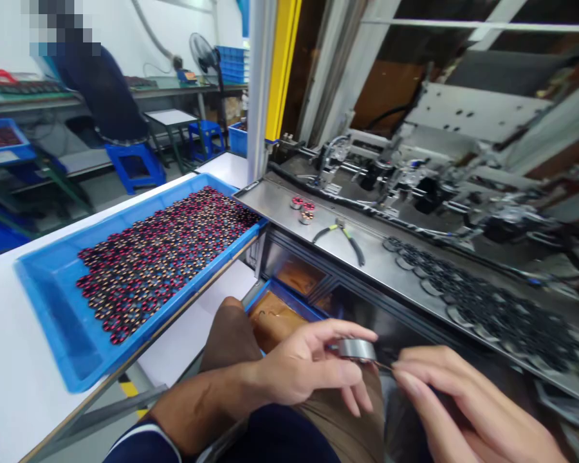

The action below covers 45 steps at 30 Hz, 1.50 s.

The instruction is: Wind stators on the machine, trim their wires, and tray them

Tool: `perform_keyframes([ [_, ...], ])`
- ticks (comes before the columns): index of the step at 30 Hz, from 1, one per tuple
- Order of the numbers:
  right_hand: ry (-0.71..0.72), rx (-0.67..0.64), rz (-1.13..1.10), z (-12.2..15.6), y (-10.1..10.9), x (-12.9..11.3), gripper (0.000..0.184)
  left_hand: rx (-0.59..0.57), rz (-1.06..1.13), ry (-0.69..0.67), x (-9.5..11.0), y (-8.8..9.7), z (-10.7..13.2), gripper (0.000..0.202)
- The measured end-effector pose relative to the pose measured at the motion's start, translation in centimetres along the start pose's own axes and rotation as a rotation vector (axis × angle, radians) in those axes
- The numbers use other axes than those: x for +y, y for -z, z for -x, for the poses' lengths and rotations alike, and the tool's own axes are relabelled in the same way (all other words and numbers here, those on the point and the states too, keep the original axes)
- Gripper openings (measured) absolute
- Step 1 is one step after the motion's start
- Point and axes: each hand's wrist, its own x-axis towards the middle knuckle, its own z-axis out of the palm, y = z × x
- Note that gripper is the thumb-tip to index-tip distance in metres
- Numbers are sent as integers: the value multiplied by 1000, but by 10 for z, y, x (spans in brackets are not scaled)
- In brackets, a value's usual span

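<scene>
Between the thumb and fingers of my left hand (313, 363) is a round metal motor stator (357, 349), held above my lap. A thin copper-coloured wire (383, 366) runs from its lower right side to my right hand (463, 399), whose thumb and forefinger pinch the end. On the metal ledge ahead lie cutting pliers (342, 238) with dark, green-marked handles, their jaws pointing away. A few small wound stators (307, 217) with red and copper coils sit left of the pliers.
A blue tray (53, 321) holding many wound stators stands on the white table at left. Black rings (492, 302) are heaped along the ledge at right, before a machine (415, 173). A blue bin (280, 308) is below the ledge. Someone in dark clothing (101, 90) sits in the background.
</scene>
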Motion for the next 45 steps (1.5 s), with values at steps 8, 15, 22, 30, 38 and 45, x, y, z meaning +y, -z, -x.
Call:
perform_keyframes([
  [8,-58,72,-294,-11,-13,-7,12,71,48,99,13,-2,4,40],
  [15,-63,145,-252,1,-12,-4,7,30,-78,211,11,-3,9,28],
  [22,-144,231,-239,5,-16,-3,14,262,-320,-212,5,-3,12,40],
  [30,1,186,-261,6,-19,6,9,109,-234,170,7,3,7,47],
  [38,-71,247,-258,8,-17,0,9,260,-307,27,7,1,7,27],
  [45,-709,224,-848,18,-43,-24,25,343,-329,-189,7,3,2,26],
])
